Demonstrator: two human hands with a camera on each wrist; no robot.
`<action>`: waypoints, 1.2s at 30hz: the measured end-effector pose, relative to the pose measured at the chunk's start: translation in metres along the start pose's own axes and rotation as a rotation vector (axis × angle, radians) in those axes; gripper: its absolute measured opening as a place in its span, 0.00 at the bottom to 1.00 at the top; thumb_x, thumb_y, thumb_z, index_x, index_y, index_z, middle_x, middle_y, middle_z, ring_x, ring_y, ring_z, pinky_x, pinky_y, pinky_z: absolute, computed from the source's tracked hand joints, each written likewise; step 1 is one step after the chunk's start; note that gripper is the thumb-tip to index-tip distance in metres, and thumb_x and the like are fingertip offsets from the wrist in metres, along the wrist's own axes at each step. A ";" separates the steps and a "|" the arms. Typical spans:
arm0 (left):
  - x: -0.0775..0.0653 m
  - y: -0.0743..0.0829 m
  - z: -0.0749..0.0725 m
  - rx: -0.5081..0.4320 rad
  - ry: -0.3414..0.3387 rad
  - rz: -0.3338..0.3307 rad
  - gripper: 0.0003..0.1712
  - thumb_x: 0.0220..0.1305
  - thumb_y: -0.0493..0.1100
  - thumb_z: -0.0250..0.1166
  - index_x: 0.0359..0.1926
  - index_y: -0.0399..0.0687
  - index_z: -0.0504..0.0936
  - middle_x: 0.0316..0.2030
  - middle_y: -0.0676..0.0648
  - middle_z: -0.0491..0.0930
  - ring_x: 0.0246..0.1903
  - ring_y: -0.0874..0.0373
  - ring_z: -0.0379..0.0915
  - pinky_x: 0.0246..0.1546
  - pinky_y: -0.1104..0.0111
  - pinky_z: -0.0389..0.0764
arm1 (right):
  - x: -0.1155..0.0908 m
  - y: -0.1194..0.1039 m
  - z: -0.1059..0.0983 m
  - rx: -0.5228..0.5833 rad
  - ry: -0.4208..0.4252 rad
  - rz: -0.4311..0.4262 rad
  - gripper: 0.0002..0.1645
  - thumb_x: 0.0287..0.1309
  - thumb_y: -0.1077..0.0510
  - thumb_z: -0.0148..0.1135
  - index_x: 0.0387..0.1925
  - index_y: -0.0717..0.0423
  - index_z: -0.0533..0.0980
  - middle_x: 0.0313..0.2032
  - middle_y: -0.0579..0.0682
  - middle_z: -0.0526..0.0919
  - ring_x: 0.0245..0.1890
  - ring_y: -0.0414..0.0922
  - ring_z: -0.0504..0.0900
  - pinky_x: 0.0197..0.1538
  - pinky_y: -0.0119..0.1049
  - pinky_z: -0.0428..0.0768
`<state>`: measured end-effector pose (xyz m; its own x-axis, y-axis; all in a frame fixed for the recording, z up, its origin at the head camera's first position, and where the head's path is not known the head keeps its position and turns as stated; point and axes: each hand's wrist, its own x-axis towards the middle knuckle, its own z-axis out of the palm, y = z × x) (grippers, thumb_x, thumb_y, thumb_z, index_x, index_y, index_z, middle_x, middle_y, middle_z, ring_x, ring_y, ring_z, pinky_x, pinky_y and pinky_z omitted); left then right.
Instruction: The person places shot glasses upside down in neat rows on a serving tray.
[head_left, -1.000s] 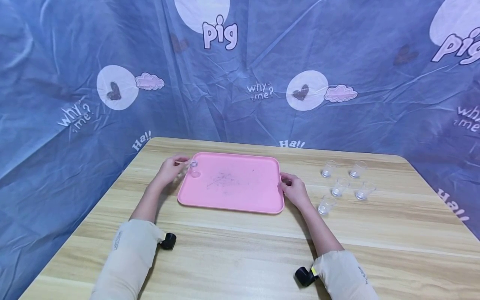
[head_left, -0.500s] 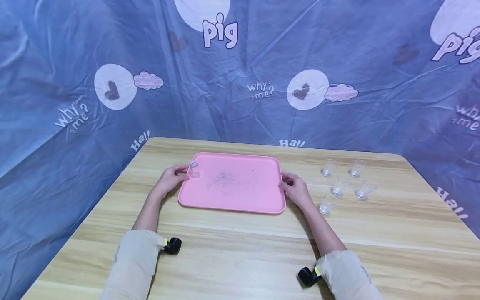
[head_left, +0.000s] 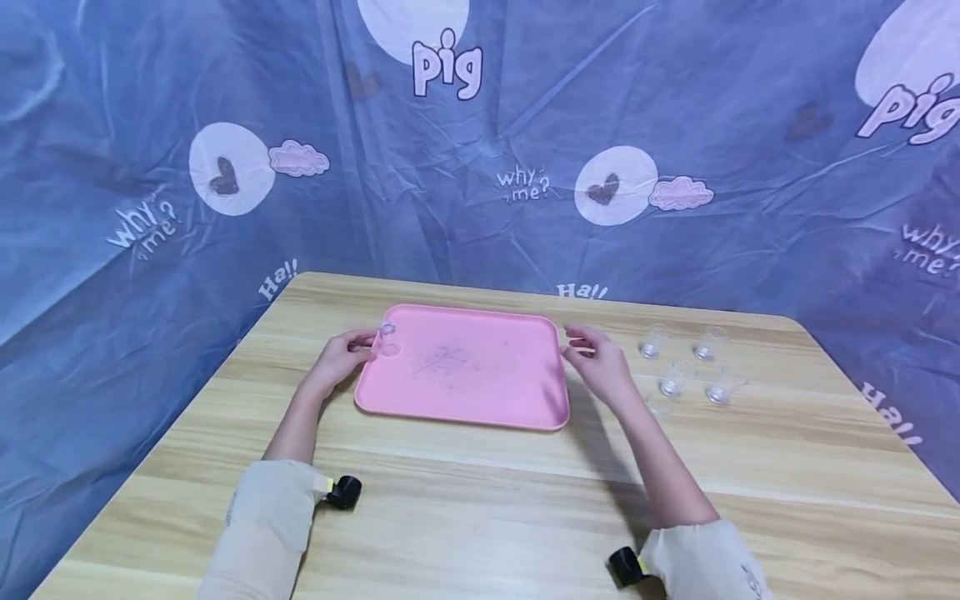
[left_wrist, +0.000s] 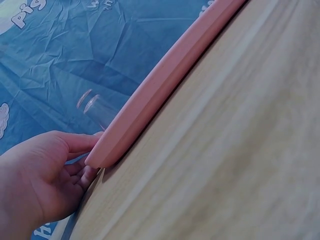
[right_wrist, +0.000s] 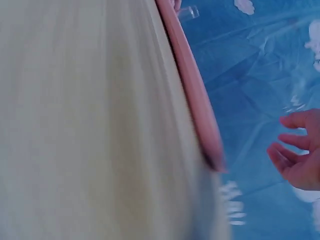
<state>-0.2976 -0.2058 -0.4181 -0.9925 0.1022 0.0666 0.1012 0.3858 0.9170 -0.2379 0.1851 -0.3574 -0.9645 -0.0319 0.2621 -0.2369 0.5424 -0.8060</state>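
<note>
- Left hand (head_left: 339, 358): fingers closed about the tray's rim, gripping it.
- Clear glass (left_wrist: 101, 114): stands inside the tray, just beside that hand.
- Pink tray (head_left: 465, 375): lies flat toward the bench's (head_left: 465, 500) far edge, left of its middle.
- Right hand (head_left: 602, 371): fingers parted and loosely bent, holding nothing, just beside the tray's right rim.
- Five clear glasses (head_left: 671, 383): grouped toward the bench's far right corner, the nearest partly behind the forearm.

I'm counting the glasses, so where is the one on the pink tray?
In the head view, the glass is by the left edge of the pink tray, toward its far corner, beside the left hand.
</note>
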 end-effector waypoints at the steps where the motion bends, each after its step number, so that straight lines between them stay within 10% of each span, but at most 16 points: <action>1: -0.001 0.000 0.000 -0.001 -0.001 0.000 0.27 0.57 0.30 0.57 0.59 0.27 0.66 0.50 0.31 0.71 0.48 0.44 0.68 0.50 0.63 0.70 | -0.002 -0.005 -0.006 0.002 -0.007 -0.022 0.22 0.56 0.68 0.57 0.53 0.72 0.70 0.50 0.67 0.74 0.48 0.58 0.74 0.51 0.43 0.74; 16: -0.003 -0.003 0.002 -0.016 0.013 -0.022 0.27 0.57 0.30 0.58 0.59 0.28 0.66 0.50 0.31 0.71 0.48 0.44 0.67 0.49 0.64 0.71 | -0.051 0.035 -0.098 -0.092 -0.102 -0.135 0.23 0.59 0.61 0.58 0.54 0.69 0.70 0.48 0.64 0.74 0.42 0.31 0.75 0.43 0.18 0.71; 24: -0.001 -0.003 0.003 -0.005 0.018 -0.015 0.26 0.58 0.30 0.58 0.58 0.27 0.66 0.50 0.31 0.71 0.48 0.44 0.68 0.50 0.62 0.70 | -0.066 0.057 -0.104 -0.082 -0.253 -0.096 0.31 0.58 0.61 0.60 0.60 0.68 0.62 0.53 0.68 0.69 0.49 0.47 0.72 0.45 0.22 0.72; 36: 0.002 -0.004 0.002 -0.004 0.026 -0.006 0.26 0.57 0.30 0.59 0.58 0.27 0.67 0.50 0.31 0.72 0.48 0.43 0.68 0.50 0.61 0.70 | -0.076 0.087 -0.097 0.050 -0.311 -0.004 0.38 0.54 0.64 0.62 0.62 0.72 0.57 0.52 0.70 0.68 0.43 0.33 0.74 0.42 0.29 0.77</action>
<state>-0.2999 -0.2051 -0.4228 -0.9945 0.0762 0.0717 0.0955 0.3825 0.9190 -0.1740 0.3162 -0.3954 -0.9512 -0.2932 0.0966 -0.2386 0.4997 -0.8327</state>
